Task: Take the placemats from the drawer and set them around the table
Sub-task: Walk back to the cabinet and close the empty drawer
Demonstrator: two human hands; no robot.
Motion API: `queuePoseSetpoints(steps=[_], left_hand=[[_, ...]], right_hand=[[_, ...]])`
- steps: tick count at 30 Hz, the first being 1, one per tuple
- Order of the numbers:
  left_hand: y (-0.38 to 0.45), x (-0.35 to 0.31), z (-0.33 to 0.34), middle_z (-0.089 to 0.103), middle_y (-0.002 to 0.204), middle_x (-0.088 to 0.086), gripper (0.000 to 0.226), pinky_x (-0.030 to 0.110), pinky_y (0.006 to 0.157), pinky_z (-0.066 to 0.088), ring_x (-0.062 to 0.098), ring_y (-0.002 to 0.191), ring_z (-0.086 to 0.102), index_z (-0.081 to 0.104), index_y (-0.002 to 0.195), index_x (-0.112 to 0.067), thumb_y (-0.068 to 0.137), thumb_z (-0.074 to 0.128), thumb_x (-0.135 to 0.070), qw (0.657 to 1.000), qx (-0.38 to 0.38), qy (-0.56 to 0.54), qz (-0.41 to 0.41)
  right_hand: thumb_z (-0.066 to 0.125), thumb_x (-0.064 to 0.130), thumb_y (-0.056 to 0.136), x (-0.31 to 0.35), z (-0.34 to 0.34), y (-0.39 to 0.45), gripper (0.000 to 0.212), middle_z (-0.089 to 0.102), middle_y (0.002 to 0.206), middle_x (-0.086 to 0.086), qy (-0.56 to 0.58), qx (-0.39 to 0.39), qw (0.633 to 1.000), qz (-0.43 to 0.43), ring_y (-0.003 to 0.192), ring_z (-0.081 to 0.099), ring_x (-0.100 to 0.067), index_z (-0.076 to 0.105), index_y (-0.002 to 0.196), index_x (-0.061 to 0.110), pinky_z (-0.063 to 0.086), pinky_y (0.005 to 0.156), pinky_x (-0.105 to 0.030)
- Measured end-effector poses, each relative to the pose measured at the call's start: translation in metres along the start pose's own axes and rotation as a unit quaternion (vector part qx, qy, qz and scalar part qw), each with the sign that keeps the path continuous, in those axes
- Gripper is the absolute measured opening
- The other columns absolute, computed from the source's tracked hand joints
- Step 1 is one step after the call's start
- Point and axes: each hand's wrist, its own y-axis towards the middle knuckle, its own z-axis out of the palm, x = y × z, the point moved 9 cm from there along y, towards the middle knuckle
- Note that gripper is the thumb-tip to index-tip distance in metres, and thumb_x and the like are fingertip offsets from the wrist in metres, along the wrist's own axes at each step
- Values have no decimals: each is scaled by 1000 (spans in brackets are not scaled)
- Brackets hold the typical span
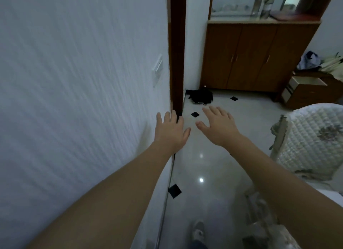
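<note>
Both of my arms reach forward over a glossy tiled floor. My left hand (171, 131) is spread flat, fingers straight, close to the corner of a white wall (83, 100), and holds nothing. My right hand (219, 127) hovers beside it with fingers straight and apart, also holding nothing. A small wooden unit with an open drawer (306, 81) stands at the far right. No placemats and no table are in view.
A dark door frame (177, 53) edges the wall ahead. A brown wooden cabinet (256, 55) with bottles on top fills the back. A black heap (200, 96) lies on the floor. A quilted white cover (311, 139) is at right. A light switch (157, 70) is on the wall.
</note>
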Motion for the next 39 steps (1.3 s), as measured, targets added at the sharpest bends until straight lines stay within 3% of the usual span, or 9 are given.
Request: queuePoseSetpoints(steps=[8,14,20,26,33,39], left_hand=[[133,-16,18,17,162,12,62,55,120,6,29,149,15,21,154,-19,102,17,-53,999,-14,-37,-4],[244,-47,6,24,160,9,64,53,119,12,28,147,20,28,153,-21,100,15,-55,998,-54,-39,16],[330,-116,-21,25,159,10,63,54,119,12,28,147,20,28,152,-21,99,16,-54,990,-91,-78,72],[400,-210,-41,16,162,7,63,53,120,6,26,149,13,22,154,-24,100,16,-57,975,-88,-124,163],[455,-350,-54,14,163,5,63,52,121,5,24,150,10,20,155,-24,100,16,-56,922,-83,-164,341],[456,-478,-71,15,163,6,61,50,120,4,24,149,12,23,154,-23,101,20,-54,837,-76,-195,506]], right_hand=[[31,58,98,-88,40,93,67,17,161,-5,27,19,999,30,149,11,-26,20,154,23,9,119,-49],[32,58,98,-152,15,181,67,16,162,-5,42,-4,998,47,149,10,-27,20,153,23,10,120,-50],[33,57,98,-232,-29,221,64,21,160,-3,25,-43,994,96,147,14,-26,24,152,23,12,118,-48],[29,60,98,-332,-64,220,66,14,162,-3,1,-59,979,194,149,9,-25,20,153,26,9,120,-50],[30,59,98,-434,-85,185,66,14,163,-2,-17,-96,930,353,149,8,-24,21,154,25,8,120,-49],[30,59,97,-499,-97,117,66,13,163,-1,-16,-134,840,526,150,7,-23,20,154,26,8,120,-49]])
